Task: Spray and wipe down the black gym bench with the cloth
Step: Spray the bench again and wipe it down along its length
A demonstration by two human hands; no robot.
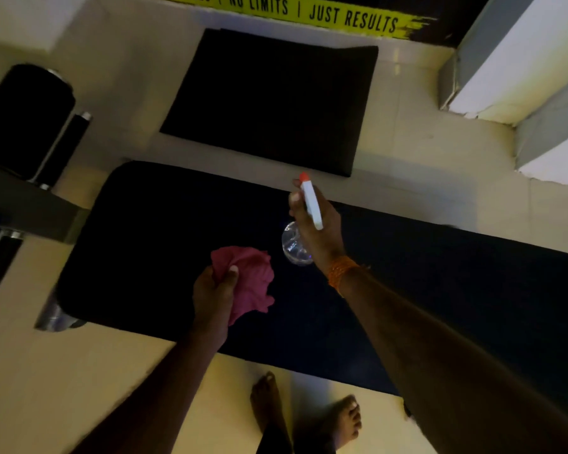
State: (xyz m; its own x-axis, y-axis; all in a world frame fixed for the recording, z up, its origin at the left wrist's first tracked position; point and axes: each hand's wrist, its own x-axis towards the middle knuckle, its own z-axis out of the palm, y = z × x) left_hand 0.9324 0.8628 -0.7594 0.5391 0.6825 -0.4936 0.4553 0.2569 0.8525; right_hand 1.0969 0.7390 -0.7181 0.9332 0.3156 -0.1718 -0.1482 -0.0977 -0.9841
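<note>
The black gym bench (151, 231) stretches across the middle of the view from left to right. My left hand (212, 299) holds a crumpled pink cloth (250, 280) just above the pad's near half. My right hand (315, 227) grips a clear spray bottle (294, 245) with a white head and orange nozzle, held over the bench's middle, nozzle pointing toward the far edge. An orange bracelet sits on my right wrist.
A black floor mat (269, 99) lies beyond the bench on pale tiles. Black roller pads and a grey frame (27, 126) stand at the left. A yellow wall banner (341, 18) runs along the top. White steps rise at the right. My bare feet (309, 417) stand in front of the bench.
</note>
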